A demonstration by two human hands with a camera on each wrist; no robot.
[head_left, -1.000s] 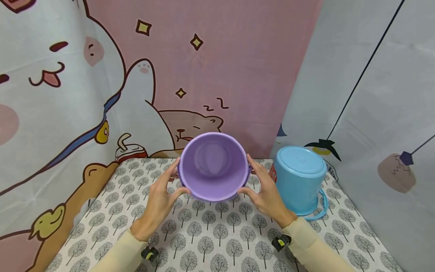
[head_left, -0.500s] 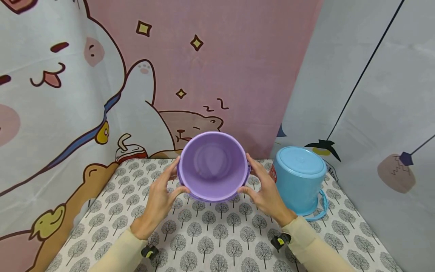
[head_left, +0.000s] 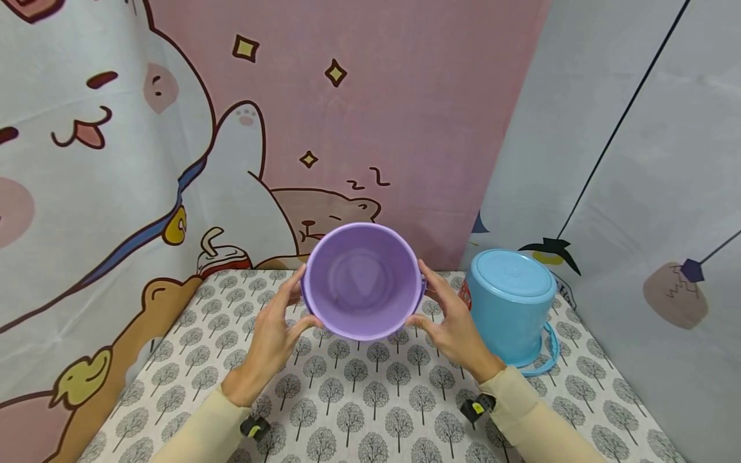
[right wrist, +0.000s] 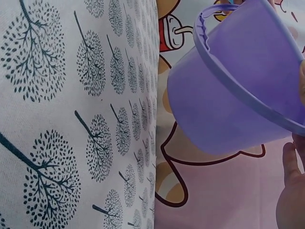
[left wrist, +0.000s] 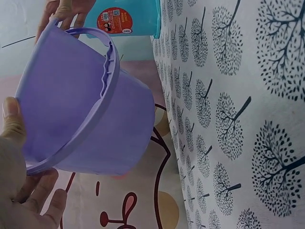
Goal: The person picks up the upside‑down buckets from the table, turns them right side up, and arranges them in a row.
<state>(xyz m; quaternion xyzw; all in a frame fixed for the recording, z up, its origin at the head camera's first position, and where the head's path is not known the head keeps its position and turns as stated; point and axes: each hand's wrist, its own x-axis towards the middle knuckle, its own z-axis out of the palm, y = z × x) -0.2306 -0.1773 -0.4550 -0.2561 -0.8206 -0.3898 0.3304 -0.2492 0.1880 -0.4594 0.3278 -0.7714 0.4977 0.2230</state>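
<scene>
A purple bucket (head_left: 363, 283) is held up above the table, its open mouth turned toward the head camera so the inside and bottom show. My left hand (head_left: 272, 337) grips its left side, thumb near the lower rim and fingers behind. On the opposite side my right hand (head_left: 454, 328) holds it the same way. In the left wrist view the bucket's handle (left wrist: 112, 76) hangs down along the outer wall, and the bucket (left wrist: 114, 129) is tilted clear of the cloth. The right wrist view shows the purple wall (right wrist: 214, 105) with my right fingers (right wrist: 290, 164) at the edge.
A light blue bucket (head_left: 509, 315) stands upside down on the table at the right, its handle (head_left: 550, 354) resting on the cloth. The tree-print tablecloth (head_left: 347, 411) covers the table. Behind and at the sides hang cartoon-printed curtains (head_left: 434, 128).
The purple bucket has tilted slightly, so its mouth faces the head camera more and its bottom shows more fully. Both hands keep their hold; the blue bucket has stayed put.
</scene>
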